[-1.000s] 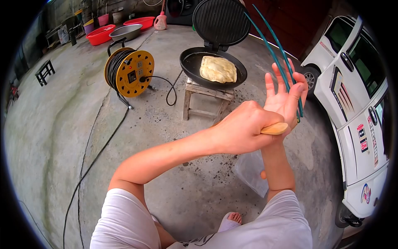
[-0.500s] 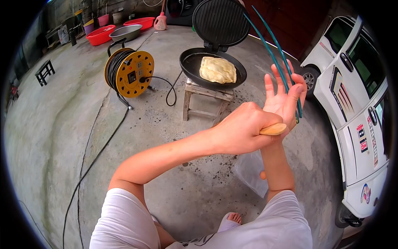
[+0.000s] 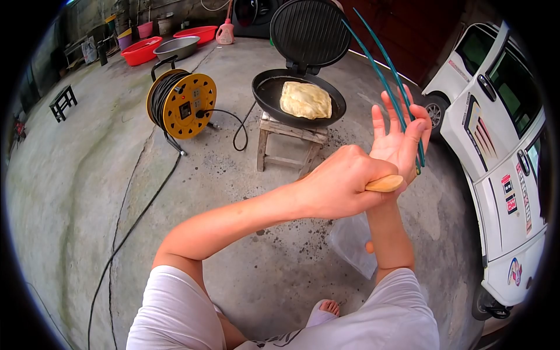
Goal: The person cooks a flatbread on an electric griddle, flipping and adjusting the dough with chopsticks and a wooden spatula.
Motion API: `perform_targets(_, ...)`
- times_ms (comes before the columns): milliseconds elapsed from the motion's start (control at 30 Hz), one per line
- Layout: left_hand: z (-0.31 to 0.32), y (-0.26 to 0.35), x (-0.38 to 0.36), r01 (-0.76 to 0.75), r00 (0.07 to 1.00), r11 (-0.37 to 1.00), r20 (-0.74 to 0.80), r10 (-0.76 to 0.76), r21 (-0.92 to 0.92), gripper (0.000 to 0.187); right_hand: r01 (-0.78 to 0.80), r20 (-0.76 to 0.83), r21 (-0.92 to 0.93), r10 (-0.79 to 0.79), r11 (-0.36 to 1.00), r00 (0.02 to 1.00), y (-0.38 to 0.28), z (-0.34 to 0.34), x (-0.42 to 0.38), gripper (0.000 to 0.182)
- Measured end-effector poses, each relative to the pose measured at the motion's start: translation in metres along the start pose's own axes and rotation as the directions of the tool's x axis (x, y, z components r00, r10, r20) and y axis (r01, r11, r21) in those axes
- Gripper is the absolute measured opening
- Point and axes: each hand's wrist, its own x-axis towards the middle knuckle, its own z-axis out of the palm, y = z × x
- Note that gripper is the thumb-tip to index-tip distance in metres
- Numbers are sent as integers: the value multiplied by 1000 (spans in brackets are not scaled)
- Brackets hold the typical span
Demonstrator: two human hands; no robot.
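My left hand (image 3: pixel 344 182) is closed in a fist around a wooden handle (image 3: pixel 385 184), whose rounded end sticks out by the thumb. What the handle belongs to is hidden. This fist lies across my right wrist. My right hand (image 3: pixel 402 131) is raised, its thumb and fingers holding a pair of long green chopsticks (image 3: pixel 382 67) that point up and left, tips apart. Beyond the hands, a golden flatbread (image 3: pixel 305 100), puffed on top, lies in the lower pan of an electric griddle (image 3: pixel 269 93). The griddle's ridged lid (image 3: pixel 311 32) stands raised.
The griddle sits on a wooden stool (image 3: pixel 291 134). Left of it is a yellow cable reel (image 3: pixel 189 105) with a black cord across the concrete. A white vehicle (image 3: pixel 501 140) stands at right. A plastic bag (image 3: pixel 353 242) lies below my hands. Red basins (image 3: pixel 142 51) are at the back.
The view has shifted very slightly. Both hands, the chopsticks and the flatbread stay essentially as they were.
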Motion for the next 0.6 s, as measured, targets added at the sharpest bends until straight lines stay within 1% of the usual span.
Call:
perform_targets(67, 1, -1, 0, -34, 999, 999, -13, 34, 7, 25, 0, -1, -3, 0, 1000, 1000, 0, 0, 0, 29)
perform_targets(233, 1, -1, 0, -34, 999, 999, -10, 34, 11, 24, 0, 22, -18, 0, 1000, 1000, 0, -1, 0, 29)
perform_targets(600, 1, -2, 1, -46, 999, 999, -15, 46, 16, 25, -3, 18, -23, 4, 1000, 1000, -2, -1, 0, 30)
